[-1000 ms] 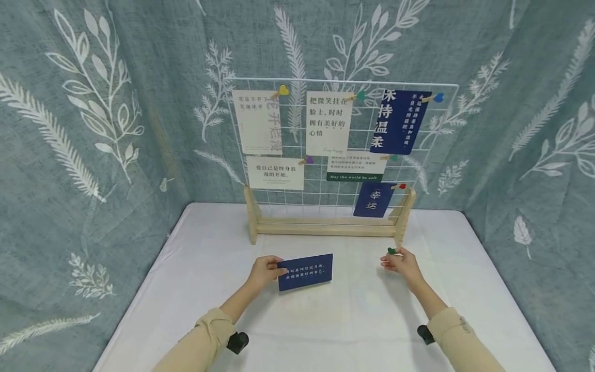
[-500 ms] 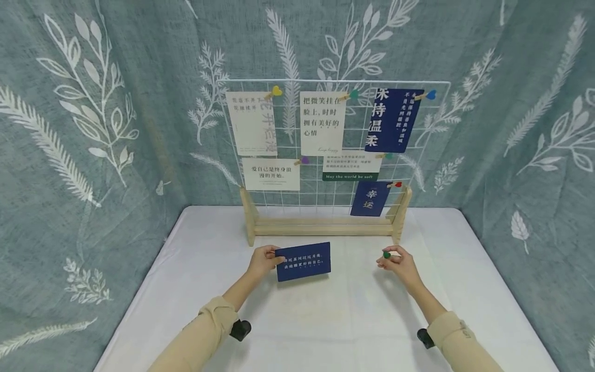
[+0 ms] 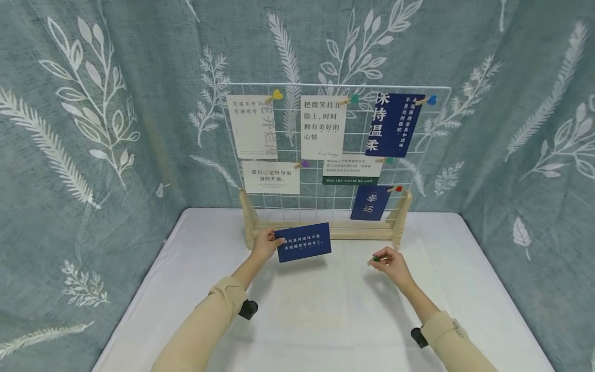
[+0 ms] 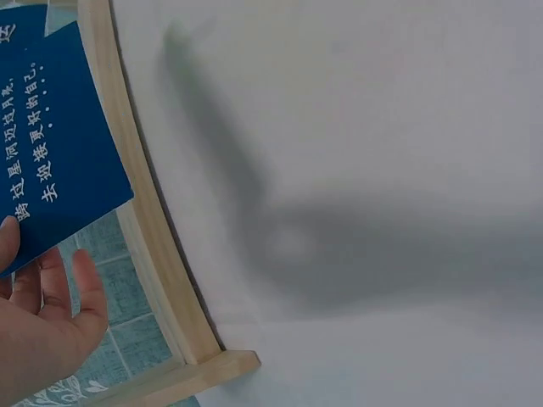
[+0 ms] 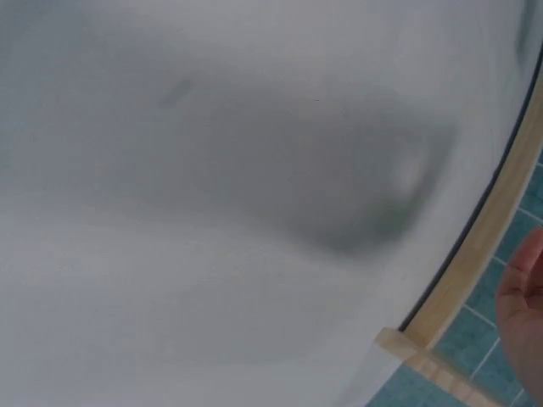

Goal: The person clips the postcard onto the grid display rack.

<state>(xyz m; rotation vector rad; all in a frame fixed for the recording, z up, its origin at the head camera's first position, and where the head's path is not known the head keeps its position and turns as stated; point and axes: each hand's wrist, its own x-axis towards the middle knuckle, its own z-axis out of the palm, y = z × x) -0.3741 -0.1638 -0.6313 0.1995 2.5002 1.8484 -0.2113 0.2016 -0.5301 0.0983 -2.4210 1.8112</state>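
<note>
My left hand (image 3: pixel 264 245) holds a dark blue card (image 3: pixel 304 242) with white writing by its left end, thumb on the front. The card is tilted up above the table, before the low beam of the rack. In the left wrist view the card (image 4: pixel 72 144) overlaps the wooden beam, and the left hand (image 4: pixel 51 326) has its thumb over the card's corner. To the right, my right hand (image 3: pixel 391 264) pinches a small clip with a green heart (image 3: pixel 375 259) between thumb and fingertips. Only part of the right hand (image 5: pixel 522 314) shows in the right wrist view; the clip is outside it.
A white wire grid (image 3: pixel 288 83) stands on a wooden base (image 3: pixel 362 234) at the table's back. Several cards hang on it from heart clips, among them a white card (image 3: pixel 323 137) and a blue card (image 3: pixel 370 203) low right. Patterned curtains (image 3: pixel 153 129) enclose the white table (image 3: pixel 307 315).
My left hand has carried the blue card forward and up toward the rack. My right hand has moved left with the green heart clip, turning it so the clip's end points left.
</note>
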